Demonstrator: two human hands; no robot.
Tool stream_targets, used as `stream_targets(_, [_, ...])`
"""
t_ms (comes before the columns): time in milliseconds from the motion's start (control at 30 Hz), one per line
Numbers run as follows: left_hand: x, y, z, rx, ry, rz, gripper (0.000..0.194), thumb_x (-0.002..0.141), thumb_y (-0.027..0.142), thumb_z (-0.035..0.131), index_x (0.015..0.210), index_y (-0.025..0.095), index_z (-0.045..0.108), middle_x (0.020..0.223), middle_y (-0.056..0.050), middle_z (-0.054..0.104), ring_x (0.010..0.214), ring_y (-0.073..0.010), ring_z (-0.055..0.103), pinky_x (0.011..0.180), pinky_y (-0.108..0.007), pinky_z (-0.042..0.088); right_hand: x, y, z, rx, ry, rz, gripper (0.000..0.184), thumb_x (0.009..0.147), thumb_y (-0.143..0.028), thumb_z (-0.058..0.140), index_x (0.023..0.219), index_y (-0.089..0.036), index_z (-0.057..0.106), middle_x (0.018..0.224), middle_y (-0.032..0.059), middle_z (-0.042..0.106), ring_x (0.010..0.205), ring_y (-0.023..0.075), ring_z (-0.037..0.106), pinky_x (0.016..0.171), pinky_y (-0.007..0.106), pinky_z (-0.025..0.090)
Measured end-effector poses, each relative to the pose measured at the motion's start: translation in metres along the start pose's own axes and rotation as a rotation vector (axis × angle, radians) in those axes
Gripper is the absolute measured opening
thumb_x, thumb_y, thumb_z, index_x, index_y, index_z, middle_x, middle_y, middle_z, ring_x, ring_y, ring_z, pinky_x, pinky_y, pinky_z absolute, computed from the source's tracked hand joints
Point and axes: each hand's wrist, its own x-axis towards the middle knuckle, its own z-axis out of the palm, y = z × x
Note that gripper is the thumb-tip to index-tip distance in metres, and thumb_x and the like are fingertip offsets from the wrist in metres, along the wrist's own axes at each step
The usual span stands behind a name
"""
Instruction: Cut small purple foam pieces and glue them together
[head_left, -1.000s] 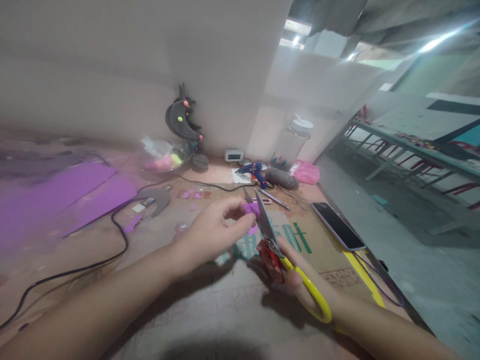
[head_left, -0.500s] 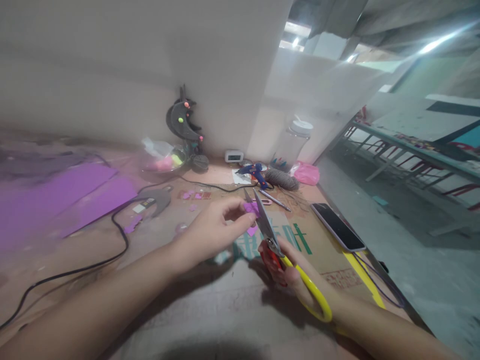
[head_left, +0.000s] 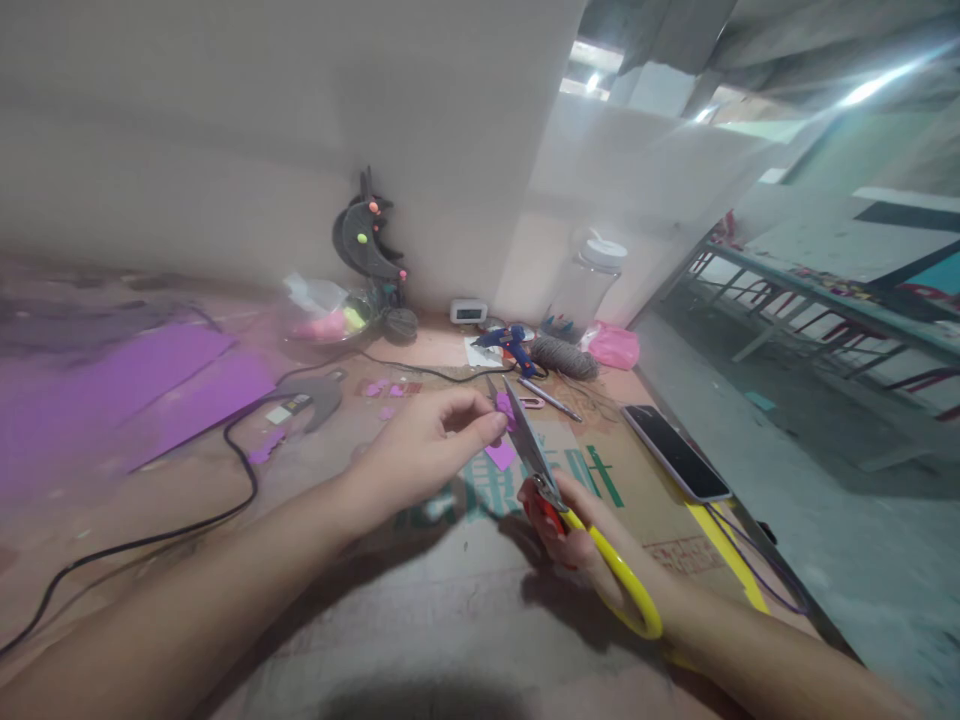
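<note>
Between the thumb and fingers of my left hand is pinched a small purple piece, foam or felt by its look. My right hand grips a pair of scissors with yellow and red handles. Their blades stand slightly apart around the purple piece, tips pointing away from me. Below my left fingertips a purple square scrap lies on the cardboard. More purple scraps are strewn further back.
A blue glue gun, a grey yarn roll and a pen lie beyond my hands. A phone rests by the right edge. Purple sheets and a black cable are at left; a clear bottle stands behind.
My left hand has shifted and turned the purple piece upright between the blades. The purple square beneath shows more. The scissors have hardly moved.
</note>
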Motion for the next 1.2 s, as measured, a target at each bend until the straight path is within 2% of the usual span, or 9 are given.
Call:
stream_targets(467, [-0.001,0.008,-0.006,0.108,-0.005,0.027,0.027,0.093,0.038,0.058,0.077,0.017,0.065,0.075,0.0,0.066,0.073,-0.0143,0.06,0.066,-0.025,0.044,0.001,0.001,-0.001,-0.027,0.003,-0.005,0.073,0.078,-0.087,0.047,0.102,-0.019,0.052,0.079,0.0001,0.042,0.063,0.0121,0.034,0.049,0.023,0.029])
stream_targets(700, [-0.003,0.013,-0.007,0.081,0.051,0.027,0.025,0.093,0.037,0.058,0.078,0.018,0.063,0.079,0.0,0.067,0.076,-0.0145,0.061,0.07,-0.025,0.047,0.001,0.003,-0.001,-0.036,0.016,-0.006,0.073,0.077,-0.087,0.047,0.102,-0.019,0.053,0.08,0.0,0.042,0.061,0.0103,0.032,0.046,0.021,0.027])
stream_targets(833, [-0.002,0.011,-0.003,0.062,0.033,-0.007,0.02,0.092,0.034,0.058,0.082,0.018,0.064,0.081,-0.001,0.068,0.077,-0.0154,0.062,0.067,-0.025,0.047,0.001,0.002,0.001,0.002,0.021,-0.007,0.074,0.076,-0.088,0.049,0.102,-0.019,0.053,0.079,-0.0001,0.042,0.061,0.0104,0.031,0.046,0.021,0.026])
stream_targets(1000, [-0.001,0.006,0.003,0.011,-0.016,-0.04,0.024,0.091,0.036,0.057,0.079,0.017,0.065,0.076,-0.001,0.067,0.072,-0.0155,0.061,0.067,-0.026,0.047,-0.001,-0.008,0.003,0.072,0.021,0.06,0.074,0.078,-0.085,0.05,0.112,-0.019,0.053,0.076,-0.0014,0.04,0.059,0.0101,0.028,0.046,0.022,0.026])
stream_targets(1200, [-0.001,0.003,0.003,-0.088,-0.05,-0.072,0.026,0.091,0.038,0.059,0.078,0.016,0.065,0.075,-0.001,0.067,0.073,-0.0144,0.061,0.069,-0.026,0.047,-0.003,-0.005,0.003,0.1,0.031,0.037,0.074,0.078,-0.084,0.052,0.112,-0.019,0.053,0.076,-0.0016,0.04,0.059,0.0097,0.028,0.046,0.021,0.025])
